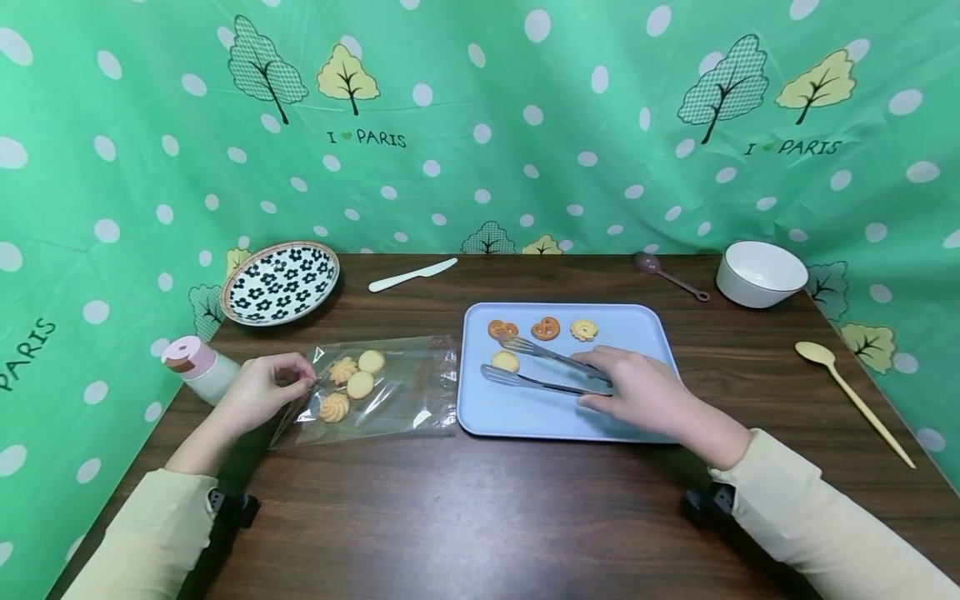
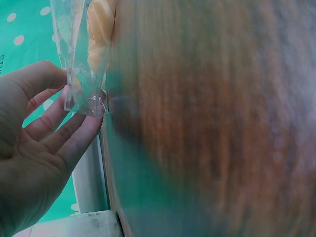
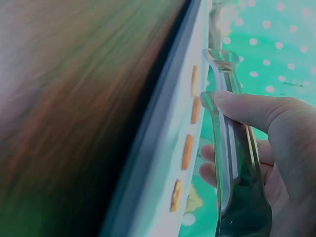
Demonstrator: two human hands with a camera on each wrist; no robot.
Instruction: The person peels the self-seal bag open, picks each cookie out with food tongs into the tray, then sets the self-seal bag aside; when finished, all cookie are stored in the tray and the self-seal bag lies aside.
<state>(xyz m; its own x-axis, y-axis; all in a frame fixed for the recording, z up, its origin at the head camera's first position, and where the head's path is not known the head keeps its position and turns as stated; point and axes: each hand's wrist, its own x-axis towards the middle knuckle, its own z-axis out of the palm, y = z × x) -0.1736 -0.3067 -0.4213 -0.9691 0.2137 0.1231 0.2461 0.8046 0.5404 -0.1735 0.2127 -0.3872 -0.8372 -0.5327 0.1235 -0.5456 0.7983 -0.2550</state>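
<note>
My left hand (image 1: 262, 387) pinches the left edge of a clear plastic bag (image 1: 416, 387) lying on the table, thumb against fingertips in the left wrist view. Inside the bag are several cookies (image 1: 360, 385), two smooth and round, the others swirled. My right hand (image 1: 637, 387) holds metal tongs (image 1: 543, 385) over a light blue tray (image 1: 626, 325). Their arms are spread, with the tips on either side of a round cookie (image 1: 505, 361). Behind it on the tray lie two pretzel-shaped cookies (image 1: 546, 328) and a scalloped cookie (image 1: 584, 330); one tong tip overlaps the left pretzel.
A flower-patterned plate (image 1: 281, 283) and a white knife (image 1: 412, 275) lie at the back. A pink-capped bottle (image 1: 202, 367) stands beside my left hand. To the right are a white bowl (image 1: 762, 275), a purple spoon (image 1: 671, 277) and a long yellow spoon (image 1: 855, 400).
</note>
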